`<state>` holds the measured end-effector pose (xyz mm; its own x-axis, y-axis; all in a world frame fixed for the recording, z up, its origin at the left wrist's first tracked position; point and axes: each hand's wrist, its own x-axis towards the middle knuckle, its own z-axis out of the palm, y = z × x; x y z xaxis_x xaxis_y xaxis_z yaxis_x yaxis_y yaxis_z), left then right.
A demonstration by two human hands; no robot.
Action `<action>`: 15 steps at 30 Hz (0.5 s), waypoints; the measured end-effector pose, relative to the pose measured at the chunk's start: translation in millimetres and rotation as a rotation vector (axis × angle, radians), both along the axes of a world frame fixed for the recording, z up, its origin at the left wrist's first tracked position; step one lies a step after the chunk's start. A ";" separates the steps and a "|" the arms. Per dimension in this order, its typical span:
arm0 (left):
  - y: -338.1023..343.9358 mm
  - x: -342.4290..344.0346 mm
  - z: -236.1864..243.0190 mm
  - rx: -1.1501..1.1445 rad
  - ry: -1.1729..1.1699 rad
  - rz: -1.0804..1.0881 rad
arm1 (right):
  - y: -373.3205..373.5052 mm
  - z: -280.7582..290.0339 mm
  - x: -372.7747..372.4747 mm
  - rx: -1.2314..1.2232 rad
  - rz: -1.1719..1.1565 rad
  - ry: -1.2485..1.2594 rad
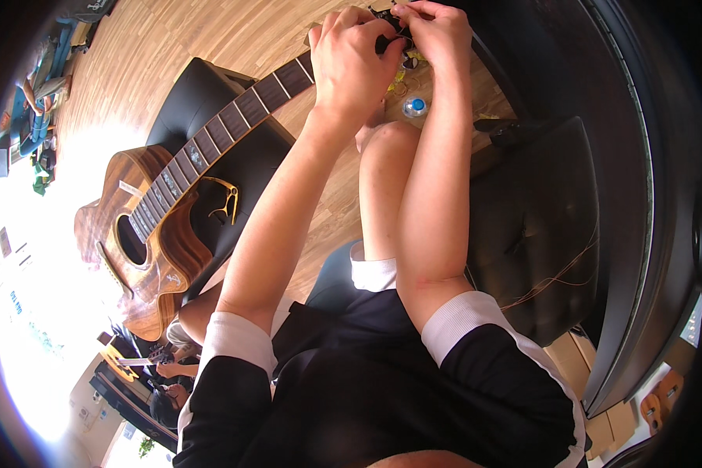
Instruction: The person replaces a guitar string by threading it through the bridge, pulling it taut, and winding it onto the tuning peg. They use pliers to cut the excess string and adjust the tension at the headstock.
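A brown acoustic guitar (pixel 175 257) lies slantwise, its body at the left and its neck rising to the top middle. No strings can be made out along its dark fretboard (pixel 238 117). My left hand (pixel 351 62) is curled over the neck's far end, closed around the dark headstock (pixel 383 44), which it mostly covers. Close by on the right, my right hand (pixel 441 35) pinches at the headstock's edge with thumb and forefinger. A thin string seems to run between the fingers there, though its ends are hidden.
Under the guitar is a black padded stool (pixel 187 97) with a gold capo (pixel 228 201) on it. A blue-capped bottle (pixel 415 107) stands on the wooden floor. Loose coiled strings (pixel 550 287) rest on a black seat at right. Another person holds a guitar (pixel 121 360) at lower left.
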<state>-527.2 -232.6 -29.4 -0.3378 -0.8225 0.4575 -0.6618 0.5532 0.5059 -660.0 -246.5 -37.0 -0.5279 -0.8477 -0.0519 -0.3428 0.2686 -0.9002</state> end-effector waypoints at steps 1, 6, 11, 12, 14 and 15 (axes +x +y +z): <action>-3.7 1.0 -1.0 -0.007 0.024 -0.014 | 0.9 6.0 1.6 0.034 0.001 -0.030; -9.7 3.8 1.8 -0.136 -0.032 -0.012 | -2.7 -12.2 -4.3 -0.117 0.060 0.149; -16.2 4.6 -1.9 -0.145 -0.031 -0.004 | -4.4 -18.9 -5.6 -0.187 0.061 0.162; -18.2 5.0 -3.8 -0.138 -0.022 -0.010 | -4.7 -19.5 -5.7 -0.177 0.050 0.155; -20.8 5.9 -5.5 -0.120 -0.005 -0.023 | -5.0 -16.8 -2.9 -0.156 0.029 0.140; -21.3 5.9 -6.6 -0.109 0.005 -0.024 | -5.0 -15.2 -2.2 -0.145 0.036 0.137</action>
<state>-521.3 -254.0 -35.9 -0.3544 -0.7592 0.5460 -0.6449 0.6212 0.4452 -662.1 -251.5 -52.2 -0.4906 -0.8597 0.1421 -0.4721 0.1251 -0.8726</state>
